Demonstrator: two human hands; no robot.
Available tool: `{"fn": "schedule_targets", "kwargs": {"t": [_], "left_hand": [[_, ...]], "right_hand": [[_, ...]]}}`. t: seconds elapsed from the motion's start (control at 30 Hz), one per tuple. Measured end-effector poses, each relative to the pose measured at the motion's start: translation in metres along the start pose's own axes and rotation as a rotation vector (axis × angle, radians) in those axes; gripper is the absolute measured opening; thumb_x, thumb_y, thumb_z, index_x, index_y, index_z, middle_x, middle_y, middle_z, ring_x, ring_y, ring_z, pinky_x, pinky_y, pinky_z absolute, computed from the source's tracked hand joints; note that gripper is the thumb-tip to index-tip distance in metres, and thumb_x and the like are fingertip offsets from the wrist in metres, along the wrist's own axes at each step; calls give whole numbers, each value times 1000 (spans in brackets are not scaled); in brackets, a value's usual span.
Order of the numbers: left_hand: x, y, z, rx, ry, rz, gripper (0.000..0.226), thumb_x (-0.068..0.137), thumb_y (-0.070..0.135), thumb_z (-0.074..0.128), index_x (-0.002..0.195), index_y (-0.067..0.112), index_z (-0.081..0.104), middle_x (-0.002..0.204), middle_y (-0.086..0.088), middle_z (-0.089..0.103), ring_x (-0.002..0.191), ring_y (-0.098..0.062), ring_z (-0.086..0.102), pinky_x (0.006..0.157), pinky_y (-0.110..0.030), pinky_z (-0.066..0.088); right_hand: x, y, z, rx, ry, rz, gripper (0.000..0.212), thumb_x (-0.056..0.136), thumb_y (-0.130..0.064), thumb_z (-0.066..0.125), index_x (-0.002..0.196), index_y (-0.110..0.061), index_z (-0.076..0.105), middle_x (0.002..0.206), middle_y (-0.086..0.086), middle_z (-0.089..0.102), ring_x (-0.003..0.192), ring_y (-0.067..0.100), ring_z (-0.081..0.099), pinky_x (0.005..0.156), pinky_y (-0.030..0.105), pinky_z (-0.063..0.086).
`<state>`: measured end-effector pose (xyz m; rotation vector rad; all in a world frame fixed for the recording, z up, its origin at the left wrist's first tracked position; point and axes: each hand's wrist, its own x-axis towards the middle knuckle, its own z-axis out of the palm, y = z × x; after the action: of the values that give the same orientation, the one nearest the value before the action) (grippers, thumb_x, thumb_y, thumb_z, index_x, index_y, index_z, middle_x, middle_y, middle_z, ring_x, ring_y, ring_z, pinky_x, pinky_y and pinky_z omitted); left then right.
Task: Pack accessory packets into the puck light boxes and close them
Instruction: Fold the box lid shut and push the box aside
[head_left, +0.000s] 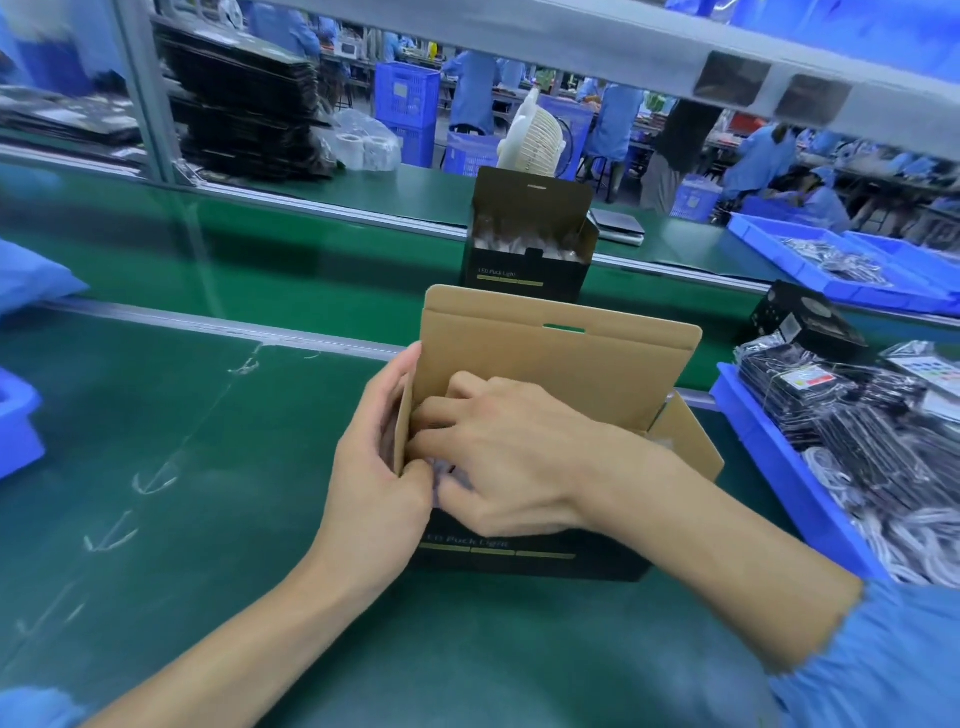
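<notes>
Head view showed the near box (524, 564) standing on the green mat (208, 441), lid flap (561, 358) up, side flaps open. My left hand (374, 467) held the left side flap (404, 431), fingers curled around its edge. My right hand (498, 457) was down in the mouth of the box, fingers bent and pressing on a clear packet (441, 475); only a sliver of plastic showed under the fingertips, so I couldn't tell if they pinched it or just pushed. I judged the packet light, soft and slippery, best pushed flat. Cardboard looked thin and stiff, creasing easily, so take the flaps near the fold. A second open box (527, 260) stood behind on the belt.
</notes>
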<state>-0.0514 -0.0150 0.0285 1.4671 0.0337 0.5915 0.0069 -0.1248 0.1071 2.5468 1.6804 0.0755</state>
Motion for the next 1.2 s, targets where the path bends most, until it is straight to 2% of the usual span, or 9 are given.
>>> {"fn": "schedule_targets", "kwargs": {"t": [0.17,0.33,0.53,0.67,0.8,0.97,1.07,1.13,1.2], "left_hand": [[-2,-1,-1,-24,-2,4,86,74,-24,40,134,36,56,123,19,70,116,-1,65,93,-16,52],[-3,1,0,-79,-25,19,77,68,-8,47,135,30,53,115,31,69,106,11,64,81,-4,47],[-4,-1,2,25,1,62,77,75,-20,45,136,26,55,113,32,70,106,11,65,83,-4,48],[-10,-11,0,-16,121,73,77,81,-29,47,132,27,62,125,6,73,105,-1,67,86,-11,51],[-18,-11,1,43,141,131,74,82,-29,52,127,29,60,124,13,71,115,-5,66,94,-13,50],[-21,-11,0,156,139,206,67,81,-20,61,119,36,60,122,9,69,117,-5,64,93,-11,48],[-20,-12,-8,308,110,326,40,87,10,69,125,24,65,129,-2,62,120,-13,61,87,-12,52],[-20,-13,-13,425,130,391,40,90,24,67,125,4,69,126,-8,60,115,-15,62,85,-12,54],[-22,-15,-13,533,133,453,45,93,25,61,124,-7,66,122,-15,60,111,-17,62,90,-14,52]], "right_hand": [[-14,28,-3,378,-35,-15,39,88,-31,67,124,-19,60,133,-5,54,120,11,50,103,30,41],[-22,25,13,443,230,79,22,86,-29,74,100,-12,77,99,-1,69,91,17,61,81,41,50],[-30,-2,9,309,83,100,34,99,-42,45,91,-23,73,103,-9,58,103,15,44,85,36,45],[-31,-24,4,174,49,129,44,98,-43,28,98,-20,66,102,-3,52,105,20,38,97,38,33],[-45,-44,18,-14,55,178,35,96,-35,40,114,-14,62,110,3,61,114,23,49,114,49,24],[-65,-47,26,-84,20,176,43,84,-37,58,124,-22,60,126,-8,62,132,12,47,116,44,29],[-101,-27,13,219,395,117,33,92,-29,61,123,-17,61,126,-2,60,123,12,52,113,41,35],[-136,-5,11,245,829,339,18,90,-20,67,106,-14,70,112,-2,65,101,3,59,91,25,46],[-157,8,23,219,983,634,28,87,-18,74,113,-9,69,117,0,64,106,8,60,95,22,45]]}}
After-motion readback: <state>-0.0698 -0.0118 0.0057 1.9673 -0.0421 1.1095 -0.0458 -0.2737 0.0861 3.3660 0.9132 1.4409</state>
